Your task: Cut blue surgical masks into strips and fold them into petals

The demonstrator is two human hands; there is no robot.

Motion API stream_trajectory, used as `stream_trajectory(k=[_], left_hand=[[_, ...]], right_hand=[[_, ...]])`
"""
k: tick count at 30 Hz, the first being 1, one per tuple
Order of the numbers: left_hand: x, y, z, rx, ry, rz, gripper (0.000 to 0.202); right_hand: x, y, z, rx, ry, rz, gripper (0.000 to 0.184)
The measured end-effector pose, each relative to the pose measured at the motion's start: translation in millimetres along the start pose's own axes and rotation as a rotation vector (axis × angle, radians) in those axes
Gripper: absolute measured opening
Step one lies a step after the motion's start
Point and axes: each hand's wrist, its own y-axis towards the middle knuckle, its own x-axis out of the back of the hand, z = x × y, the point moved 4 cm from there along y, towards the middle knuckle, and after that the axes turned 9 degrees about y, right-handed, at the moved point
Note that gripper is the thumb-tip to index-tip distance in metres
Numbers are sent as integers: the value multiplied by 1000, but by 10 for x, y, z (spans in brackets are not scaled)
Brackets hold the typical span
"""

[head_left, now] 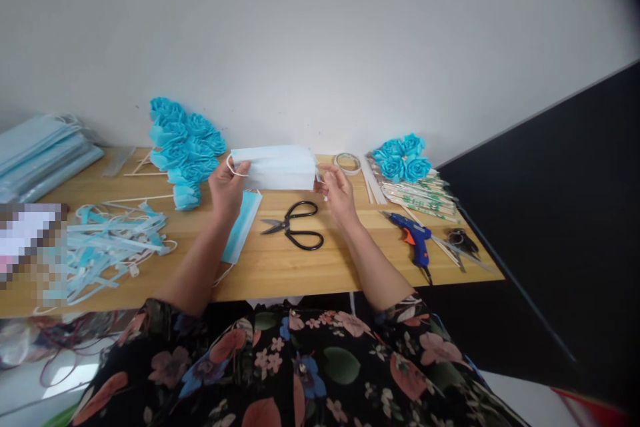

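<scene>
A pale blue disposable face mask (280,168) is stretched out level between my two hands, above the wooden table. My left hand (227,188) grips its left end, with a white ear loop curling by the thumb. At the right end, my right hand (336,190) pinches the mask's edge. Below it lie black-handled scissors (289,225), blades apart and pointing left. Another blue face mask (242,227) rests flat on the table, partly hidden by my left forearm.
At left are a mask stack (45,150) and a pile of cut strips (115,250). Blue paper-like flowers (185,140) stand behind. To the right are a tape roll (347,163), more blue flowers (404,157), wrapped sticks (425,197) and a blue glue gun (417,237).
</scene>
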Motion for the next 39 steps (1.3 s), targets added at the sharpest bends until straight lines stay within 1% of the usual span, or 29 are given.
stream_trajectory(k=[3,8,12,15,17,19,21,24,26,28,29,31,34,35,36,37,39], left_hand=[[7,3,-26,-12,-18,6,31],[-54,-27,-58,-44,-67,101,32],[-107,-34,-33,-5,-77,204,36],[-64,-10,-39,-13,-39,183,35],[-26,12,-69,-39,-22,187,34],[-5,28,-112,-63,-22,238,34],[-5,26,-159,-80,-22,317,34],[-41,-19,-223,-104,-25,460,36],[-77,-62,-249,-105,-47,556,39],[-94,-87,-264,-106,-73,592,43],[-93,-87,-267,-107,-85,585,45],[-71,-65,-261,-102,-120,528,47],[-32,-22,-212,-41,-190,436,51],[-27,-16,-192,-16,-211,426,51],[-28,-16,-174,5,-228,432,51],[-34,-22,-159,23,-239,452,51],[-55,-48,-142,46,-239,515,48]], right_hand=[[-24,2,-4,13,-26,20,46],[-21,22,-29,59,-64,2,41],[-5,27,-65,56,-38,-7,43],[26,51,-91,65,-60,-9,42],[66,82,-71,104,-126,1,43],[117,111,3,193,-235,11,48],[152,111,117,319,-374,25,56],[103,34,257,494,-538,109,60],[22,-41,282,530,-566,187,58],[-28,-87,265,488,-511,207,50],[-23,-88,252,453,-458,177,45],[59,-43,229,378,-331,46,36],[280,92,201,274,-226,-161,38],[347,138,192,234,-240,-197,38],[406,173,195,218,-299,-232,37],[446,194,212,233,-379,-256,36],[459,187,276,352,-556,-278,36]])
